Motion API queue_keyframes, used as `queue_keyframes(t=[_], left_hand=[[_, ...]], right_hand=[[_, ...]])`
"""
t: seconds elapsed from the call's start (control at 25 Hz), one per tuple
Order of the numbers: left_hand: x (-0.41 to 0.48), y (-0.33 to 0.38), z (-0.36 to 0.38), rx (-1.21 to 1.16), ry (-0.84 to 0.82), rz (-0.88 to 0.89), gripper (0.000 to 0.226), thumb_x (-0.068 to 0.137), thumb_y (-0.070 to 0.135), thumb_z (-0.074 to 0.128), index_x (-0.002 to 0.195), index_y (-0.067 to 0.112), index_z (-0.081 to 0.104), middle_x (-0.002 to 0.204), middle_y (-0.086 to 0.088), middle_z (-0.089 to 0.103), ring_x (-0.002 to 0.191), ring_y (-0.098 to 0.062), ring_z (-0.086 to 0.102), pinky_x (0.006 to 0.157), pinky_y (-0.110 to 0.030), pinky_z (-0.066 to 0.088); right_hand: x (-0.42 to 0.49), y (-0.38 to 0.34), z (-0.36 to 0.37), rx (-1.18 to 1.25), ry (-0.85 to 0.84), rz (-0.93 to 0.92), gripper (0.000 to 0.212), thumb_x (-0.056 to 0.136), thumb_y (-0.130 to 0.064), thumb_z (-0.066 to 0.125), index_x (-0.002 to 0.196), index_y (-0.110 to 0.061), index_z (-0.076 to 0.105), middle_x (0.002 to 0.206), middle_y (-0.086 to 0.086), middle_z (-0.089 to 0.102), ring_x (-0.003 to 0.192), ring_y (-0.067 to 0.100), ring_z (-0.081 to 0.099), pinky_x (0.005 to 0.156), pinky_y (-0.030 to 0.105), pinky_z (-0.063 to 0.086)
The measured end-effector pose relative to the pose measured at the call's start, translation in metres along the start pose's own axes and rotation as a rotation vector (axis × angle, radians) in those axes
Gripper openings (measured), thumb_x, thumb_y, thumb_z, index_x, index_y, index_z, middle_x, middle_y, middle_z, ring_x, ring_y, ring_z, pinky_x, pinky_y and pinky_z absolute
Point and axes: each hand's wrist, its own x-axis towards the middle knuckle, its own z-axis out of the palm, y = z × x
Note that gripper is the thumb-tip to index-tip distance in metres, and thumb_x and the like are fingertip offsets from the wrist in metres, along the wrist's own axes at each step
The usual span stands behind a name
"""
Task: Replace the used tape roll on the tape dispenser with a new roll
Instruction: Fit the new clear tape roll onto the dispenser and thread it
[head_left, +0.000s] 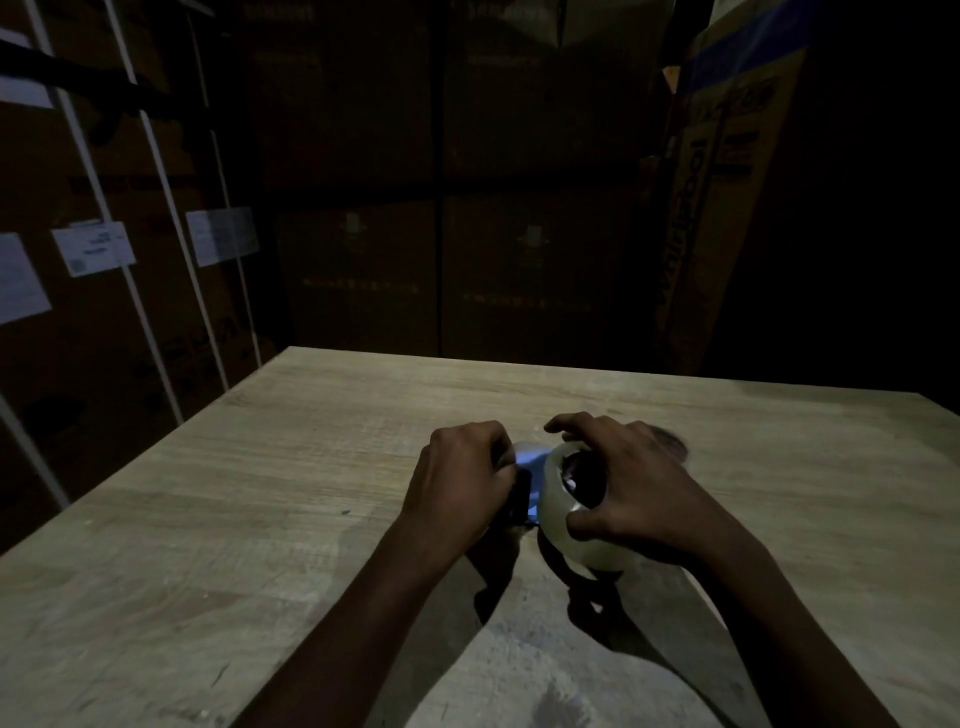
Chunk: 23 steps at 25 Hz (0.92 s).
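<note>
Both forearms reach in from the near edge to the middle of the desk (260, 493). The left hand (460, 480) is curled closed around the blue tape dispenser (527, 486). The right hand (631, 486) grips the clear tape roll (558, 512), fingers (571, 423) spread over its rim. The roll touches the dispenser's right side. Bare desk extends left, right and far; dark cartons (358, 275) stand beyond the far edge.

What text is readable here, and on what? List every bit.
"Whirlpool", dim and sideways, likely: tall box at right.
White labels at left: too small to read.
Print on back boxes: too dark to read.
On the tape roll: no text visible.
</note>
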Motion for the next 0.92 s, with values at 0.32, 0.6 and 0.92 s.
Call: queue_keyframes(t=[0.32, 0.6, 0.92], left_hand=[[0.0039, -0.0038, 0.0027, -0.007, 0.036, -0.053, 0.019, 0.078, 0.013, 0.073, 0.087, 0.025, 0.060, 0.087, 0.000, 0.069, 0.073, -0.009, 0.065, 0.057, -0.016, 0.054], [0.0030, -0.0035, 0.0021, 0.022, -0.008, -0.130, 0.013, 0.078, 0.015, 0.073, 0.079, 0.023, 0.062, 0.084, 0.000, 0.068, 0.072, -0.012, 0.067, 0.063, -0.030, 0.061], [0.0025, -0.0030, -0.0007, 0.013, -0.016, -0.124, 0.009, 0.079, 0.016, 0.071, 0.082, 0.022, 0.065, 0.088, 0.000, 0.069, 0.074, -0.009, 0.065, 0.062, -0.020, 0.054]], right_hand=[[0.0011, -0.0002, 0.0007, -0.004, -0.005, 0.003, 0.086, 0.050, -0.057, 0.057, 0.131, -0.046, 0.031, 0.124, -0.006, 0.053, 0.111, 0.019, 0.049, 0.092, 0.045, 0.046], [0.0002, -0.0011, 0.0003, -0.011, -0.003, -0.001, 0.085, 0.051, -0.055, 0.058, 0.132, -0.045, 0.031, 0.122, -0.008, 0.052, 0.110, 0.017, 0.044, 0.093, 0.044, 0.043], [0.0009, -0.0006, 0.0004, -0.012, -0.011, -0.005, 0.086, 0.052, -0.056, 0.058, 0.132, -0.044, 0.031, 0.124, -0.007, 0.052, 0.111, 0.018, 0.046, 0.094, 0.045, 0.043]])
